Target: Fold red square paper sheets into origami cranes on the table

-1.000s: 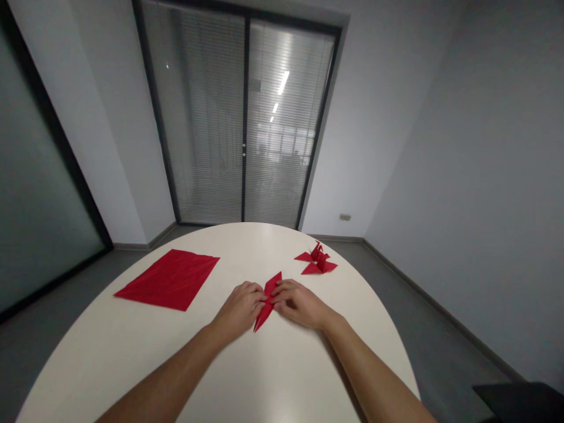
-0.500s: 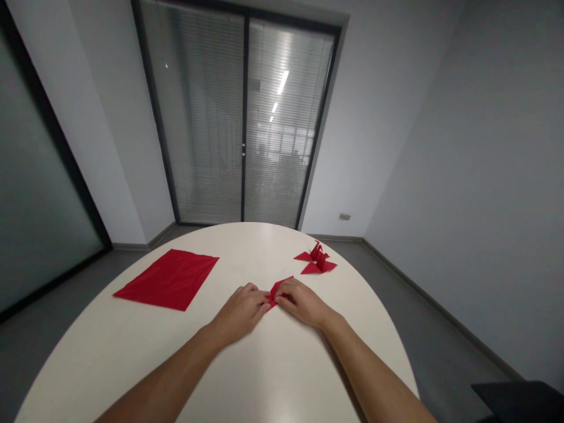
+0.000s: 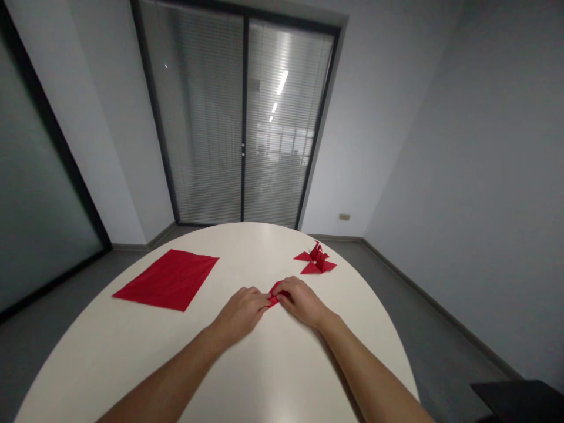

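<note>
Between my two hands, on the table, lies a small piece of folded red paper (image 3: 274, 301), mostly covered by my fingers. My left hand (image 3: 243, 310) grips its left end, fingers closed together. From the other side, my right hand (image 3: 301, 299) pinches the paper with thumb and fingers bent over its upper part. Beyond my right hand stand red folded paper cranes (image 3: 318, 260), close together with their wings spread. Over on the left, a flat square sheet of red paper (image 3: 170, 281) shows faint creases.
The round white table (image 3: 247, 376) carries everything, its curved edge dropping to a grey floor. Behind it are glass doors with blinds (image 3: 242, 129) and pale walls. A dark object (image 3: 517, 399), perhaps a chair part, is at the lower right.
My right hand has shifted slightly left, and its fingers sit a little differently on the folded paper. My left hand stays at the paper's left end. The cranes and flat sheet remain in place.
</note>
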`<action>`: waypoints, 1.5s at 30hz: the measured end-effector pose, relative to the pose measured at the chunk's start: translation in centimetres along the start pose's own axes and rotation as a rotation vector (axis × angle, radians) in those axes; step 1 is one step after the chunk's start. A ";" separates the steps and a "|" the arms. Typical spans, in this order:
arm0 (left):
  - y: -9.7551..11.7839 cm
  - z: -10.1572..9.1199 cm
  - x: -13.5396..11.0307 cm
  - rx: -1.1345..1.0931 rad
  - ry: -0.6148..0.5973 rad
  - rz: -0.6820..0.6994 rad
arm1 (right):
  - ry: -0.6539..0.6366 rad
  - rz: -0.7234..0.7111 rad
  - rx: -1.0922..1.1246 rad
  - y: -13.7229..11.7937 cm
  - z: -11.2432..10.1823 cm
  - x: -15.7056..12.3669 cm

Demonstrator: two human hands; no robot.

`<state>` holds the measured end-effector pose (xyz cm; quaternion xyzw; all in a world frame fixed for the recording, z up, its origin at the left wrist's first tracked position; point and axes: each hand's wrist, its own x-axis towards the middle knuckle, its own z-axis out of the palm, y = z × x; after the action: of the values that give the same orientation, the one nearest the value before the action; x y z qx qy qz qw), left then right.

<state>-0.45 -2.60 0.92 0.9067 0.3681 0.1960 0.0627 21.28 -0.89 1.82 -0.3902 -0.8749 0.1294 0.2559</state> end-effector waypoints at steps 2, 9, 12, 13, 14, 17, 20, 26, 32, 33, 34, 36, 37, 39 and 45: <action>0.1 0.0 0.0 0.037 -0.015 0.029 | 0.024 0.011 -0.037 0.2 0.2 -0.1; 0.6 -0.2 -0.3 0.039 -0.038 0.052 | 0.093 -0.010 -0.093 1.2 0.7 -0.1; 0.8 -0.3 -0.7 0.043 -0.082 0.015 | 0.058 -0.010 -0.135 0.7 0.8 -0.1; 0.8 -0.1 -0.8 0.045 -0.101 0.003 | 0.036 -0.009 -0.150 0.6 0.9 -0.1; 0.8 0.1 -1.0 0.048 -0.118 -0.009 | 0.007 -0.008 -0.163 0.4 1.0 -0.1; 0.8 0.8 -1.3 0.071 -0.140 -0.027 | -0.107 0.038 -0.186 0.2 1.4 -0.4; 1.3 1.3 -1.3 0.140 -0.125 -0.031 | -0.214 0.122 -0.179 0.2 1.5 -0.7; 3.5 0.4 -0.5 0.284 -0.156 -0.025 | -0.302 0.170 -0.169 0.0 0.9 -0.6; 4.7 -0.1 -0.2 0.315 -0.146 -0.074 | -0.291 0.163 -0.161 0.2 1.0 -0.6; 4.8 -0.1 -0.2 0.326 -0.152 -0.083 | -0.286 0.159 -0.159 0.3 1.0 -0.6; 5.0 -0.2 -0.2 0.339 -0.163 -0.094 | -0.281 0.156 -0.158 0.3 1.1 -0.6; 5.4 -0.4 -0.2 0.367 -0.195 -0.125 | -0.270 0.150 -0.153 0.2 1.0 -0.6; 5.6 -0.6 -0.2 0.379 -0.216 -0.139 | -0.264 0.149 -0.150 0.2 1.0 -0.6; 6.1 -1.0 -0.2 0.398 -0.253 -0.155 | -0.259 0.151 -0.145 0.0 0.8 -0.5; 7.0 -1.2 -0.4 0.372 -0.274 -0.213 | -0.279 0.163 -0.142 -0.1 0.5 -0.4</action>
<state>3.32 -8.00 3.66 0.8768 0.4795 -0.0078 -0.0357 21.13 -1.30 1.33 -0.4554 -0.8743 0.1405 0.0923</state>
